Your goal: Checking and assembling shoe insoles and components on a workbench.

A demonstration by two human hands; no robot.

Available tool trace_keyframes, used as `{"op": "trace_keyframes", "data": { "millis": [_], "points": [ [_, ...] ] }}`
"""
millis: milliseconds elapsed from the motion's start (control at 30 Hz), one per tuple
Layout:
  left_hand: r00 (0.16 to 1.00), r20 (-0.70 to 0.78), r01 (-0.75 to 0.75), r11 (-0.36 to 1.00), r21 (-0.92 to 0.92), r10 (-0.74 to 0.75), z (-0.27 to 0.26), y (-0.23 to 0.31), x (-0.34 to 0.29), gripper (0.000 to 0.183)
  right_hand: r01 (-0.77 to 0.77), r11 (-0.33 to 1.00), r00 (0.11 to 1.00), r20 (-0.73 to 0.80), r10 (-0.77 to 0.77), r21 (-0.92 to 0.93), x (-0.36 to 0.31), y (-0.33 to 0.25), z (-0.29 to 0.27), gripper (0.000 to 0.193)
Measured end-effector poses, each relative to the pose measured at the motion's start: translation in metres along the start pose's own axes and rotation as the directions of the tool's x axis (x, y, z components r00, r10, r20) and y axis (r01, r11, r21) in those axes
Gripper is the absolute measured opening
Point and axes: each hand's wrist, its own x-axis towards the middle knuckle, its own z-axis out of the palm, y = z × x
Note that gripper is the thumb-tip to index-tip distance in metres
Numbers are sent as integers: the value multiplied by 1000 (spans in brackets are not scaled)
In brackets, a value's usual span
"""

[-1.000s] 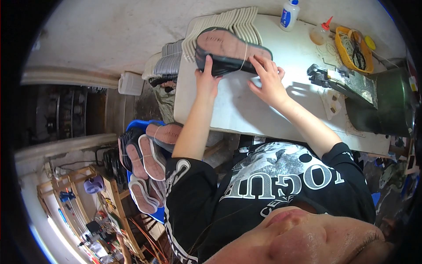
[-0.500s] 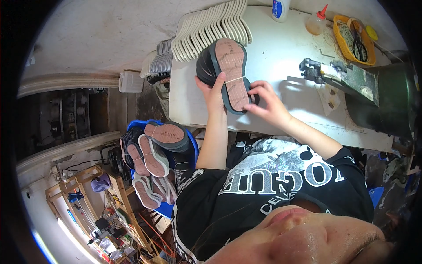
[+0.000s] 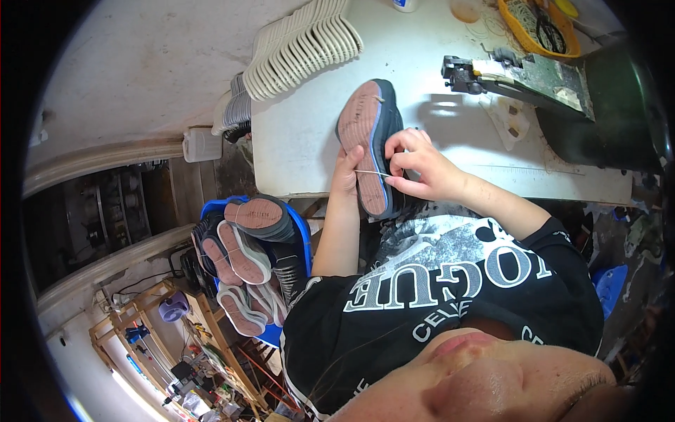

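A bundle of dark shoe soles with pinkish-brown faces [image 3: 360, 116] is tilted upright over the near edge of the table. My left hand [image 3: 345, 174] wraps round its lower left side, with the thumb on the pinkish face. A thin white band [image 3: 370, 172] crosses that face near the lower end. My right hand [image 3: 425, 169] is at the bundle's right side, its thumb and fingertips pinched on the band's right end. The fingers of my left hand behind the soles are hidden.
Cream soles [image 3: 304, 50] stand in a long row on the white table [image 3: 295, 158], with grey ones beside them. A green machine arm [image 3: 520, 81] reaches in from the right. A yellow basket [image 3: 517, 27] lies behind it. At left, a blue crate [image 3: 307, 235] holds banded soles.
The bundle has turned, tilting the other way and showing more of its right edge. My right hand has gone from touching the soles' lower right edge to pinching the band.
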Motion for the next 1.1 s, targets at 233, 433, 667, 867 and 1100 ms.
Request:
{"op": "trace_keyframes", "data": {
  "millis": [233, 433, 667, 867, 1100],
  "points": [
    [921, -357, -179, 983, -37, 154, 25, 21, 17, 64, -92, 975, 964, 262, 37, 201, -14, -5, -14, 16],
    [843, -454, -304, 952, 42, 289, -3, 39, 9, 60, -294, 956, 879, 399, 260, 25, -23, -8, -32, 16],
    [830, -418, -384, 922, 52, 369, -14, 75, -8, 56, -407, 897, 897, 112, 428, -173, 26, -10, -23, 12],
    [880, -203, -363, 883, 297, 430, -36, 80, -23, 69, -194, 899, 968, -228, 109, -394, 51, 30, 3, 33],
    [937, 42, -332, 844, 421, 347, 15, 68, -19, 105, -63, 997, 933, -352, 73, 40, 71, -11, -18, 24]
  ]
}}
